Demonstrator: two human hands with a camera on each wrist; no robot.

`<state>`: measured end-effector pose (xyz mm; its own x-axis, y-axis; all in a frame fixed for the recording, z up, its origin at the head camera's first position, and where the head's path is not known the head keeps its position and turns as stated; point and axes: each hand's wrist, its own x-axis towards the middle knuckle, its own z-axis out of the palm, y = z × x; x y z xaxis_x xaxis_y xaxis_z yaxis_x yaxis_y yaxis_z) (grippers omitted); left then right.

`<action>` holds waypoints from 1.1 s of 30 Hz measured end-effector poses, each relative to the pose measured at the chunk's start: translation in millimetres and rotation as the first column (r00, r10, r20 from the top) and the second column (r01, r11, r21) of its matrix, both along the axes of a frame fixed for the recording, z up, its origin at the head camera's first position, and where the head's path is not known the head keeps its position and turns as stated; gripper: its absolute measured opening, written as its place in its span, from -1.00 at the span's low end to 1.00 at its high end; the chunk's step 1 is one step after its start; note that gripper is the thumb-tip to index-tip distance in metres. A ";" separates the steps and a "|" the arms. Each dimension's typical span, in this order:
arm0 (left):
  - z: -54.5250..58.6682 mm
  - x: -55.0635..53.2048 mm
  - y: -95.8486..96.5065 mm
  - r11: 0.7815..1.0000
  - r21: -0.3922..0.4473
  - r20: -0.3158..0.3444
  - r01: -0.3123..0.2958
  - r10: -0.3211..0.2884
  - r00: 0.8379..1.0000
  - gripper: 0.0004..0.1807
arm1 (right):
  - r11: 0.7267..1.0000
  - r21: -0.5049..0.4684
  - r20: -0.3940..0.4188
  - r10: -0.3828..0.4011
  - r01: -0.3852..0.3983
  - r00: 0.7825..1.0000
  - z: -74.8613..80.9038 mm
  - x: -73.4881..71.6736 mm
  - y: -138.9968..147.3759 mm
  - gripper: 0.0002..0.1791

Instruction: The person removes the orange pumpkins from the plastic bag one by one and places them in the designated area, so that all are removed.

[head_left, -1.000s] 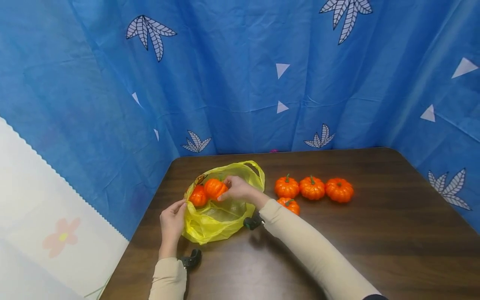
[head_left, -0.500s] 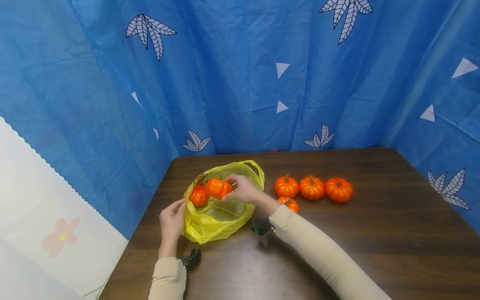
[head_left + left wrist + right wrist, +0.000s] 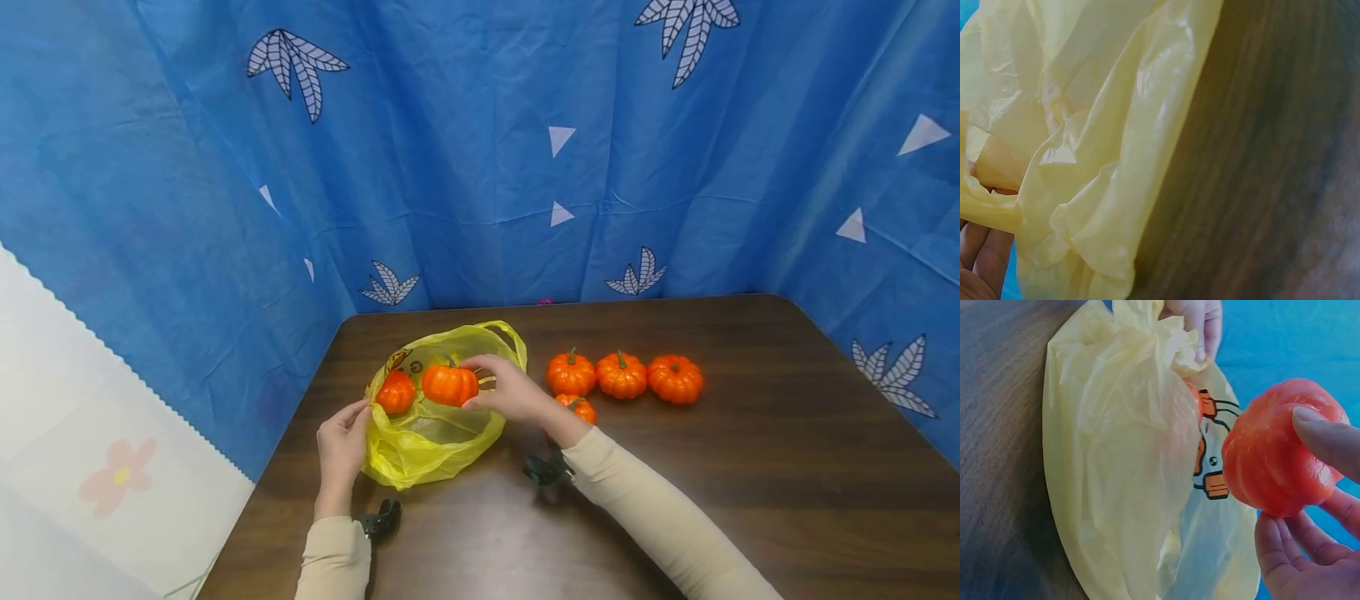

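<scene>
My right hand (image 3: pixel 513 393) grips a small orange pumpkin (image 3: pixel 447 386) between thumb and fingers, over the mouth of a yellow plastic bag (image 3: pixel 420 468). In the right wrist view this pumpkin (image 3: pixel 1279 450) is held beside the bag's printed side. Pinching the bag's rim at its left is my left hand (image 3: pixel 343 446). A second pumpkin (image 3: pixel 396 392) is inside the bag, close to that hand. The left wrist view shows mostly yellow plastic (image 3: pixel 1110 162), with some fingers (image 3: pixel 988 256) at the lower left.
Several more orange pumpkins stand right of the bag: three in a back row, with the middle one (image 3: pixel 622 376) beside its neighbours, and another pumpkin (image 3: pixel 577 408) in front, partly behind my right forearm. Blue curtains (image 3: pixel 495 167) hang behind the dark wooden table (image 3: pixel 765 467).
My right hand has drawn the gripped pumpkin to the right, away from the one in the bag, and the gap between them has widened. The left hand keeps its place on the rim.
</scene>
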<state>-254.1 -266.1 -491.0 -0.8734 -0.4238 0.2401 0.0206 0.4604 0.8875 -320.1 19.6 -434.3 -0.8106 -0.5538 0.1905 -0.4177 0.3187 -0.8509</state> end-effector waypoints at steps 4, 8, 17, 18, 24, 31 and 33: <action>1.3 1.5 0.9 1.000 0.005 -0.014 0.009 -0.009 1.000 -0.75 | 0.999 -0.040 -0.008 0.012 -0.013 1.000 1.3 5.0 8.7 -0.34; 1.2 2.2 1.5 1.000 0.003 -0.005 0.008 -0.008 1.000 -0.74 | 0.998 -0.065 -0.040 0.014 -0.017 0.999 2.0 10.1 18.6 -0.33; 0.3 1.5 0.1 1.000 -0.012 -0.004 -0.004 0.004 1.000 -0.76 | 0.989 -0.147 -0.021 0.003 -0.006 1.000 -4.0 23.4 45.4 -0.32; 0.4 1.5 -0.2 1.000 -0.012 -0.004 -0.005 0.005 1.000 -0.76 | 0.989 -0.147 -0.022 -0.003 0.000 1.000 -5.1 24.1 48.7 -0.32; -0.5 1.3 -1.5 1.000 -0.006 0.005 0.001 0.000 1.000 -0.75 | 0.992 -0.120 -0.026 -0.031 0.028 0.999 -7.3 30.4 70.6 -0.31; -1.6 1.0 -2.2 1.000 -0.013 0.007 -0.001 0.001 1.000 -0.75 | 0.992 -0.115 -0.053 -0.052 0.046 0.997 -7.5 38.4 92.4 -0.33; -1.4 0.9 -2.3 1.000 -0.013 0.005 0.000 0.000 1.000 -0.75 | 0.993 -0.102 -0.068 -0.059 0.052 0.996 -8.4 40.2 98.1 -0.34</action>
<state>-253.1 -268.3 -492.4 -0.8746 -0.4208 0.2409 0.0158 0.4718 0.8816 -279.9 117.7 -442.7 -0.8222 -0.4835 0.3004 -0.4618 0.2580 -0.8486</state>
